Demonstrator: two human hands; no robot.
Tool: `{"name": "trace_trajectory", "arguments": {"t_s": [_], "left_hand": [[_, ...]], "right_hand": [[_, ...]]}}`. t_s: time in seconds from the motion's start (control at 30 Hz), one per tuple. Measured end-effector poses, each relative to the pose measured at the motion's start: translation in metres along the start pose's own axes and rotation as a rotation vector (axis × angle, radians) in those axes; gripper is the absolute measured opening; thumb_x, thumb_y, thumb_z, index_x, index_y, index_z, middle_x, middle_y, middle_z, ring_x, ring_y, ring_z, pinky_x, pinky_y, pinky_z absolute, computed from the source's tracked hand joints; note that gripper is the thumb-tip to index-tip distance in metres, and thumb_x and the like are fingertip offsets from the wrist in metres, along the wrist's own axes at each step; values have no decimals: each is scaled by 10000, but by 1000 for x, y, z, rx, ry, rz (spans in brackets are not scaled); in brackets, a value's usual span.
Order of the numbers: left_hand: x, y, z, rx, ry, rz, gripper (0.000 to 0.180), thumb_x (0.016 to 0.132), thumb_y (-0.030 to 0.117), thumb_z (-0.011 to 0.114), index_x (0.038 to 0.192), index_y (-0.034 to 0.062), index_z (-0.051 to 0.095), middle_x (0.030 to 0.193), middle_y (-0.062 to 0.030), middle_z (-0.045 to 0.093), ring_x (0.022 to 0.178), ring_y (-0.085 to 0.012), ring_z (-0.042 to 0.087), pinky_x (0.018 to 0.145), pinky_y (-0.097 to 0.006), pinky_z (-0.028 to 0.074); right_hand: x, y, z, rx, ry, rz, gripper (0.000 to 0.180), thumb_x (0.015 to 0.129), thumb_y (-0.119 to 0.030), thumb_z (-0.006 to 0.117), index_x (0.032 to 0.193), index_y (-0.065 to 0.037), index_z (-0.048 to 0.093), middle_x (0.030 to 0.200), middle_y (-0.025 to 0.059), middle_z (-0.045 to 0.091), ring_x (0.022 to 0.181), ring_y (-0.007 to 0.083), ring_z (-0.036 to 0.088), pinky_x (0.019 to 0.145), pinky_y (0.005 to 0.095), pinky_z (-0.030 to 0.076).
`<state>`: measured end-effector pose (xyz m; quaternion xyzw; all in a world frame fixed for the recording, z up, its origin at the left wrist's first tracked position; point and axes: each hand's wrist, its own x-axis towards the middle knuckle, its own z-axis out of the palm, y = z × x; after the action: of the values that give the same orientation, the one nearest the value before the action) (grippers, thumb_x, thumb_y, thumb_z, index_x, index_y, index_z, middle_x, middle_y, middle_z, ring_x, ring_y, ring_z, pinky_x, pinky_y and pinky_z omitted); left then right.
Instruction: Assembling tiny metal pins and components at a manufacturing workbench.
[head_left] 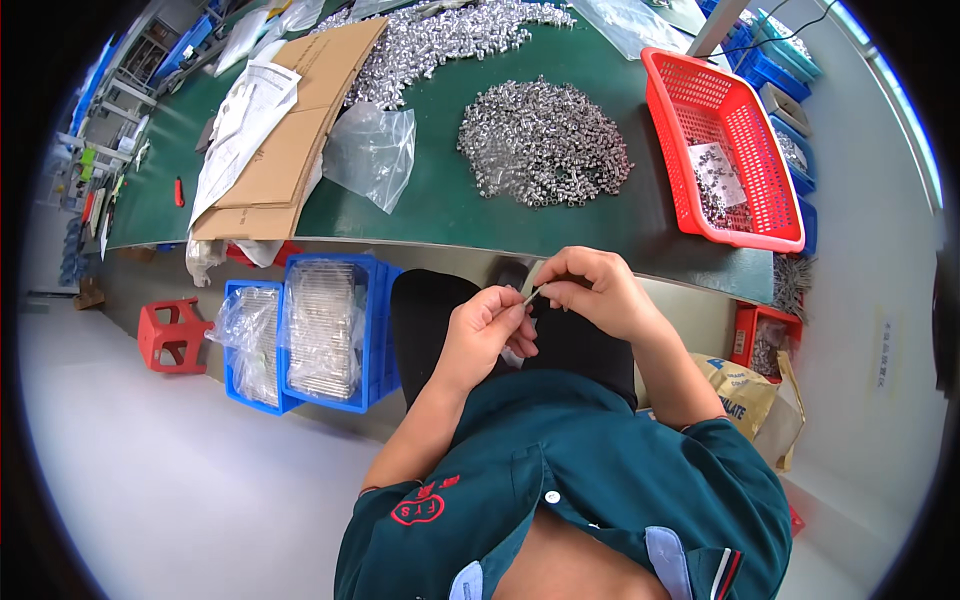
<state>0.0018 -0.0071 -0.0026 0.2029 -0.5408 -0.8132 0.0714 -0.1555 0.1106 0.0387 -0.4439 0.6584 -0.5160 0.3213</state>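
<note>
Over my lap, just in front of the table edge, my left hand and my right hand meet fingertip to fingertip. Both pinch a thin, pale, strip-like piece, too small to make out its kind. The fingers of my left hand curl around beneath it, and something pale shows by them. On the green table beyond my hands lies a round heap of small shiny metal parts. A larger heap of silvery metal pieces spreads behind it.
A red plastic basket with some metal parts stands at the right. Flattened cardboard, papers and a clear plastic bag lie on the left. Blue crates of bagged parts and a red stool are on the floor.
</note>
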Motion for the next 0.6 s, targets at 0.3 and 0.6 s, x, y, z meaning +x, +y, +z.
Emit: {"name": "trace_trajectory", "arguments": {"t_s": [0.3,0.6], "left_hand": [[0,-1,-1,-72,6,-5,142,956,103,479,994,-20,542,759,-89,616,609,-159,631,563,-246,515],[-1,-5,-4,-65,49,4,141,959,115,488,991,-10,545,752,-84,624,610,-145,626,558,-234,504]], "right_hand": [[1,16,-9,-56,111,43,162,784,-9,662,945,11,649,777,68,638,729,123,619,673,270,509],[30,45,-27,-717,491,-148,166,777,-52,645,933,-96,680,833,95,611,728,286,621,647,368,507]]}}
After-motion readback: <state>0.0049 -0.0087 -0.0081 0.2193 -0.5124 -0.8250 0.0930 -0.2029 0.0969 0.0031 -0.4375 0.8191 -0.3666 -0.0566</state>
